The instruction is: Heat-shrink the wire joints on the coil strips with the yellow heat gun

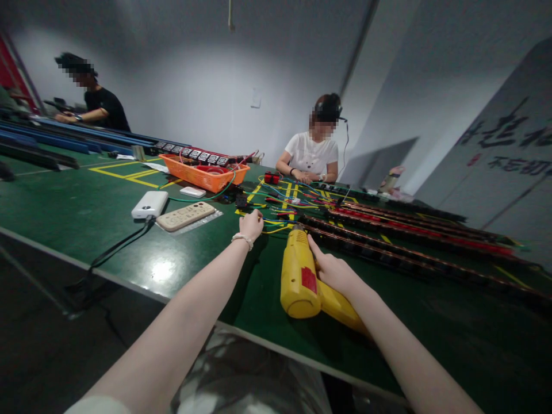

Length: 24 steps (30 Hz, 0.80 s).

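Note:
My right hand [338,273] is wrapped round a yellow heat gun [297,282] with a red label. Its nozzle points away from me, at the wires by the near end of a long dark strip [366,238] with copper-coloured edges. My left hand [251,225], a beaded band on its wrist, is closed in a pinch on thin coloured wires [276,221] just left of the nozzle. Blue and yellow wires run from its fingers toward the strip. The fingertips are partly hidden, and the exact contact with the wires is small in view.
On the green table [194,259], an orange basket [202,177] holds parts and cords. Nearby lie a white power bank [149,205] with a black cable and a phone in a beige case [185,217]. More strips [431,221] stretch right. Two people sit or stand across the table.

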### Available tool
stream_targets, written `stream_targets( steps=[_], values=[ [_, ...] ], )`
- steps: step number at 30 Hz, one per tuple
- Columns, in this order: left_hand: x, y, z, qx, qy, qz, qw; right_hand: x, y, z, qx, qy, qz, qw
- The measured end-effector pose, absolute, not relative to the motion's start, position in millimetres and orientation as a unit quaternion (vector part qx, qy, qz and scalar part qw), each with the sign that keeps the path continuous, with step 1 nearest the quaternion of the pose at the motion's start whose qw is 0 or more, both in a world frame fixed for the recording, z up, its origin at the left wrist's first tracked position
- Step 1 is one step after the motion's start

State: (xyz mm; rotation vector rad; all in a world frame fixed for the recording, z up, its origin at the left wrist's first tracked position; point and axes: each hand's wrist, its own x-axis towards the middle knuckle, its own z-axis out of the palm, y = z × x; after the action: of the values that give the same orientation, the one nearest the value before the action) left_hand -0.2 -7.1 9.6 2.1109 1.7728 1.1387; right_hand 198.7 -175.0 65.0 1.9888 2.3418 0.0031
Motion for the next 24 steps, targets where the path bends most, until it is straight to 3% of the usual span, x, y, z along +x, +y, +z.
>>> stream_targets(
  steps=[13, 19, 24],
  values=[
    [0, 2, 3, 0.763, 0.572, 0.277, 0.115, 200, -174, 64, 0.647, 0.761, -0.008, 0.034],
    [-2, 1, 5, 0.758, 0.569, 0.293, 0.122, 199, -175, 66, 0.644, 0.764, -0.005, 0.038],
    [0, 4, 5, 0.73, 0.546, 0.384, 0.149, 196, -176, 67, 0.647, 0.762, 0.009, 0.043]
  ],
)
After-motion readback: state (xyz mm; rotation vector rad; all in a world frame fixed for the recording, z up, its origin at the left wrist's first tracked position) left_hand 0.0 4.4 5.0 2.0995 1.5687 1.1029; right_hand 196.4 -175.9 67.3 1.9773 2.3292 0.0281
